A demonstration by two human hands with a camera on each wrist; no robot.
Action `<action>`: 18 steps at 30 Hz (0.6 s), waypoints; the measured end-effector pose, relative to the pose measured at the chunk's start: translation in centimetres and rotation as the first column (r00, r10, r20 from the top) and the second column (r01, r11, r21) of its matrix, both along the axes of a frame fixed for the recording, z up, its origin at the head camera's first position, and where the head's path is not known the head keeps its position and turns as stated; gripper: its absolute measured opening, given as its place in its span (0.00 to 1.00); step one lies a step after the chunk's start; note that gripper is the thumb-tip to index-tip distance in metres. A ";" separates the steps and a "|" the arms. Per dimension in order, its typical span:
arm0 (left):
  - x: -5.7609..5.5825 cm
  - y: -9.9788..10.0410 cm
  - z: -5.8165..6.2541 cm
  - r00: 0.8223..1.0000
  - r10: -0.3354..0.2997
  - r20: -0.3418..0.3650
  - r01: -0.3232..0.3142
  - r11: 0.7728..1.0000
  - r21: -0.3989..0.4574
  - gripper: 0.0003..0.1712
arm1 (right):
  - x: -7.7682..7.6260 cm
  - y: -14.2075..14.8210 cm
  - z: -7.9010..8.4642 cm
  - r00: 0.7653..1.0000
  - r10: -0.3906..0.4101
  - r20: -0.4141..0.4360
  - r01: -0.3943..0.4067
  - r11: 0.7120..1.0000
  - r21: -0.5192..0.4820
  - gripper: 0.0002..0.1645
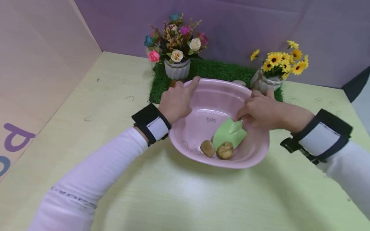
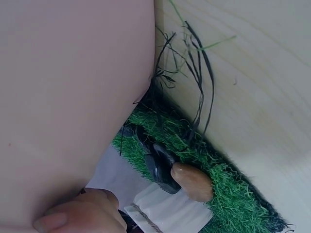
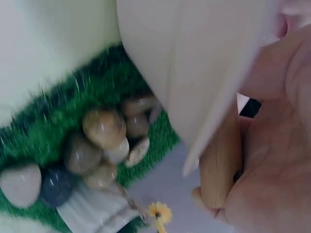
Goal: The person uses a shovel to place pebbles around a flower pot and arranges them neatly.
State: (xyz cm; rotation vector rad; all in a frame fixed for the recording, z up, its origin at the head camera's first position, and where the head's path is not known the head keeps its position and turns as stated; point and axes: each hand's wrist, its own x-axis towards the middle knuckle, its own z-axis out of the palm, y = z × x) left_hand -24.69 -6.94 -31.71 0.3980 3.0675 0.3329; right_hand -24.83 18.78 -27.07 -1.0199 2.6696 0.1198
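A pink plastic basin point(image 1: 196, 126) is tilted toward me, its far side raised. At its left rim my left hand point(image 1: 176, 101) grips the edge, one finger lying along the rim. My right hand point(image 1: 261, 110) is at the far right rim and holds a garden trowel by its wooden handle point(image 3: 221, 170). The green trowel blade point(image 1: 226, 133) points down inside the basin. Two tan stones, a flat one point(image 1: 207, 148) and a rounder one point(image 1: 225, 150), lie at the basin's near side by the blade. The basin hides some right-hand fingers.
Behind the basin lies an artificial turf mat point(image 1: 225, 71). It bears a pot of mixed flowers point(image 1: 177, 69), a pot of yellow flowers point(image 1: 265, 82) and several stones point(image 3: 104, 128). Loose grass strands point(image 1: 130, 97) lie on the pale table point(image 1: 173, 195). A purple wall point(image 1: 231, 29) stands behind.
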 end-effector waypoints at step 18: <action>0.0 -0.1 -0.1 1.000 -0.005 -0.010 0.005 1.000 -0.001 0.51 | 2.3 -2.1 0.4 0.997 0.077 -0.026 -0.078 0.996 -0.038 0.09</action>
